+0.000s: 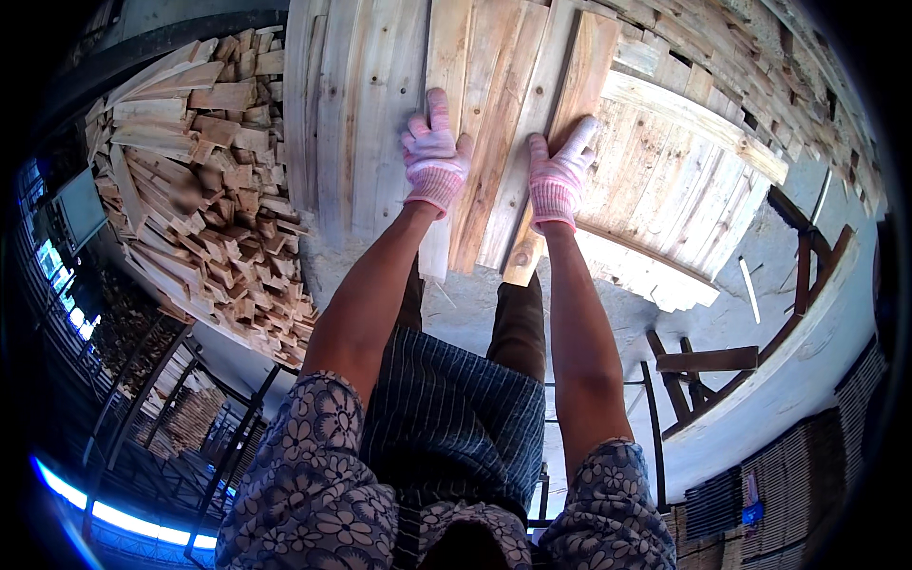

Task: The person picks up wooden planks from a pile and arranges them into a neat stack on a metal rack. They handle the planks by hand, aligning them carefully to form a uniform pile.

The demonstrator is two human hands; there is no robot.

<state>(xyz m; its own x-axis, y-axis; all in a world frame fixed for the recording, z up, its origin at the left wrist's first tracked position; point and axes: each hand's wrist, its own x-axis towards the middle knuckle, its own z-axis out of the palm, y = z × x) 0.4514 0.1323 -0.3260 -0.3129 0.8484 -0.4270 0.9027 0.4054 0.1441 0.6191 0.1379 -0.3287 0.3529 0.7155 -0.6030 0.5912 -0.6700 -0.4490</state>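
Note:
Both my hands wear pink-and-white knit gloves and reach over a row of flat wooden boards. My left hand (435, 161) spans a pale board (448, 47), thumb at its right edge, index finger stretched along it and the other fingers bent at the left edge. My right hand (559, 176) straddles a narrower, browner board (591, 57), thumb on its left side and fingers on its right. That board lies slanted on top of the others, its near end (522, 261) jutting toward me. Between my hands lie more boards (494, 133), side by side.
At the left rises a big heap of short wood offcuts (228, 180). On the right lies a slatted wood panel (655, 152) with crosspieces, beside stacked wood (798, 66). A wooden frame (708, 361) stands at lower right on the grey floor (608, 323).

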